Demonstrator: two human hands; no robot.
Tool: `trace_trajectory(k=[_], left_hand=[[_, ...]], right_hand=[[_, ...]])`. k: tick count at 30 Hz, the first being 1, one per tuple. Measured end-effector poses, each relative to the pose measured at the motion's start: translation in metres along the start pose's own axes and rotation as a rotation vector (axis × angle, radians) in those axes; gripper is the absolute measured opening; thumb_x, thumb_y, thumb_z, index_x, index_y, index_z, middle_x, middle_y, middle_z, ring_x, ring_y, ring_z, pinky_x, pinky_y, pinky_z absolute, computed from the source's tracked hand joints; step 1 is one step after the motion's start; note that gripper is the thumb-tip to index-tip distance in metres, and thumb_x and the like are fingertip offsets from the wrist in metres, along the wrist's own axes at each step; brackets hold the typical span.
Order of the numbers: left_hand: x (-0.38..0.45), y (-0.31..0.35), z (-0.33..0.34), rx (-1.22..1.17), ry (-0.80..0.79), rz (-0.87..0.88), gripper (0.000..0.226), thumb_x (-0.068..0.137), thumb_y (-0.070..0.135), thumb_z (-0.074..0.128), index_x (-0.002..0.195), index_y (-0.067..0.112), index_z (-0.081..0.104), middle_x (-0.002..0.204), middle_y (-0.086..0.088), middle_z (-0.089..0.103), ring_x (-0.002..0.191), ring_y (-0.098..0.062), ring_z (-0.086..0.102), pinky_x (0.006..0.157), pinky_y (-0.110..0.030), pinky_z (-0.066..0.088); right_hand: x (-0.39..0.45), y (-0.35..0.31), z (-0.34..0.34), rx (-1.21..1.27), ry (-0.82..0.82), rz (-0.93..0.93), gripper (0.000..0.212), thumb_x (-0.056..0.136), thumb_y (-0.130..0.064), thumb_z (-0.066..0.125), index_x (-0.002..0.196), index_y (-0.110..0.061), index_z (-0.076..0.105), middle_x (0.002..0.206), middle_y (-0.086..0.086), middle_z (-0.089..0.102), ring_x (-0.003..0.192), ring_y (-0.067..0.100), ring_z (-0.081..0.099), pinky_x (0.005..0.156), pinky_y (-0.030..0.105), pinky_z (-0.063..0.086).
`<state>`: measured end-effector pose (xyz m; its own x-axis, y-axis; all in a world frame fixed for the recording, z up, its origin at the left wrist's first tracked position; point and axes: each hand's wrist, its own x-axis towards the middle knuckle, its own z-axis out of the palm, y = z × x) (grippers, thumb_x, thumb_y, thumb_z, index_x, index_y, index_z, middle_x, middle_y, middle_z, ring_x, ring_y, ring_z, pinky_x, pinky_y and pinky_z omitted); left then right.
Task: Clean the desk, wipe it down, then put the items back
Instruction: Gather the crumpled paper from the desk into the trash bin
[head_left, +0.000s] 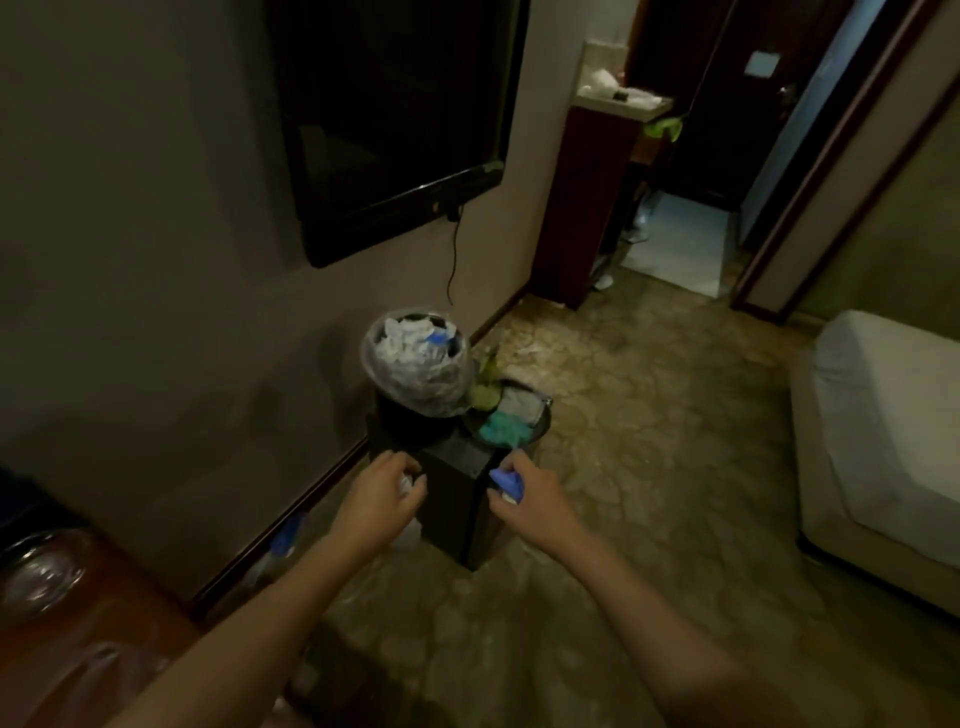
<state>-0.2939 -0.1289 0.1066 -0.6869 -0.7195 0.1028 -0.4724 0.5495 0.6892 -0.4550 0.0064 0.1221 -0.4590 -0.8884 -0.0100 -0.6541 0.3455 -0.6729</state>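
My left hand (387, 486) is curled round a small white crumpled scrap (407, 484). A blue and white piece of rubbish (506, 483) is pinched in my right hand (524, 499). Both hands hover on either side of a dark square bin (457, 499) on the floor. Behind it stands a round bin (415, 364) with a clear liner, heaped with white tissue. A metal bucket (511, 421) with teal and grey cloths stands to its right. The brown desk's corner (83, 639) shows at the lower left.
A wall-mounted television (395, 119) hangs above the bins, its cable dangling. A white-covered bed (883, 441) fills the right side. Patterned carpet (649, 467) lies between. A wooden cabinet (587, 208) stands by the doorway at the back. Glassware (41, 566) sits on the desk.
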Motion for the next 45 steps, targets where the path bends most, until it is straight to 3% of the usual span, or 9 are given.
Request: trace_trajectory(k=[7,15,22,28,31,36,39,42,45], left_hand=[[0.115,0.01,0.02,0.006,-0.013,-0.056,0.02,0.091,0.025,0.057,0.106,0.012,0.062,0.102,-0.001,0.054,0.091,-0.015,0.057,0.08,-0.031,0.048],[0.218,-0.007,0.04,0.011,0.027,-0.134,0.016,0.09,0.023,0.057,0.103,0.014,0.061,0.105,-0.001,0.058,0.093,-0.012,0.058,0.084,-0.035,0.052],[0.317,-0.013,0.045,-0.012,0.161,-0.262,0.019,0.091,0.027,0.057,0.106,0.016,0.06,0.104,0.004,0.055,0.094,-0.01,0.056,0.08,-0.027,0.049],[0.361,-0.048,0.049,0.013,0.117,-0.409,0.02,0.09,0.027,0.056,0.105,0.014,0.061,0.108,-0.002,0.059,0.095,-0.013,0.056,0.082,-0.028,0.046],[0.399,-0.076,0.046,0.007,0.101,-0.426,0.02,0.09,0.027,0.057,0.104,0.013,0.062,0.105,-0.001,0.059,0.091,-0.012,0.056,0.078,-0.025,0.044],[0.462,-0.121,0.053,-0.035,0.105,-0.498,0.016,0.092,0.026,0.054,0.09,0.011,0.06,0.091,-0.003,0.062,0.079,-0.013,0.056,0.067,-0.02,0.039],[0.487,-0.141,0.064,-0.058,0.102,-0.51,0.014,0.096,0.024,0.05,0.093,0.011,0.056,0.087,0.001,0.055,0.082,-0.014,0.055,0.065,-0.015,0.03],[0.498,-0.163,0.075,-0.037,0.02,-0.48,0.019,0.097,0.027,0.047,0.105,0.01,0.052,0.104,-0.002,0.05,0.092,-0.012,0.051,0.076,-0.019,0.035],[0.5,-0.184,0.081,-0.016,-0.051,-0.511,0.022,0.097,0.029,0.046,0.112,0.013,0.049,0.119,-0.006,0.047,0.101,-0.012,0.05,0.082,-0.021,0.038]], right_hand=[[0.104,0.035,-0.048,-0.007,0.074,0.002,0.019,0.088,-0.021,0.062,0.088,-0.017,0.044,0.07,-0.011,0.041,0.057,0.003,0.04,0.054,0.016,0.031],[0.232,0.076,-0.065,0.02,-0.034,-0.064,0.019,0.087,-0.023,0.063,0.083,-0.022,0.044,0.07,-0.012,0.043,0.061,0.001,0.044,0.056,0.018,0.033],[0.365,0.095,-0.08,0.083,-0.1,-0.164,0.021,0.089,-0.019,0.06,0.093,-0.002,0.048,0.076,0.004,0.049,0.063,0.012,0.043,0.058,0.024,0.034],[0.441,0.087,-0.05,0.206,-0.184,-0.157,0.022,0.09,-0.02,0.061,0.082,-0.023,0.041,0.076,-0.002,0.049,0.065,0.01,0.049,0.061,0.025,0.038],[0.479,0.082,-0.024,0.236,-0.235,-0.068,0.019,0.09,-0.019,0.061,0.089,-0.02,0.043,0.075,-0.009,0.045,0.064,0.003,0.045,0.059,0.021,0.038],[0.529,0.069,0.02,0.411,-0.108,0.088,0.023,0.088,-0.017,0.062,0.107,-0.027,0.052,0.1,0.001,0.058,0.089,0.014,0.058,0.079,0.026,0.047],[0.554,0.069,0.049,0.345,-0.017,0.107,0.027,0.086,-0.02,0.064,0.091,-0.04,0.046,0.09,-0.006,0.049,0.081,0.01,0.052,0.077,0.022,0.042],[0.563,0.073,0.071,0.275,-0.027,0.152,0.02,0.089,-0.017,0.063,0.095,-0.023,0.045,0.086,-0.012,0.043,0.078,0.001,0.046,0.073,0.009,0.036],[0.565,0.09,0.094,0.196,-0.1,0.209,0.025,0.088,-0.017,0.064,0.107,-0.015,0.048,0.095,-0.01,0.043,0.085,0.002,0.045,0.082,0.016,0.039]])
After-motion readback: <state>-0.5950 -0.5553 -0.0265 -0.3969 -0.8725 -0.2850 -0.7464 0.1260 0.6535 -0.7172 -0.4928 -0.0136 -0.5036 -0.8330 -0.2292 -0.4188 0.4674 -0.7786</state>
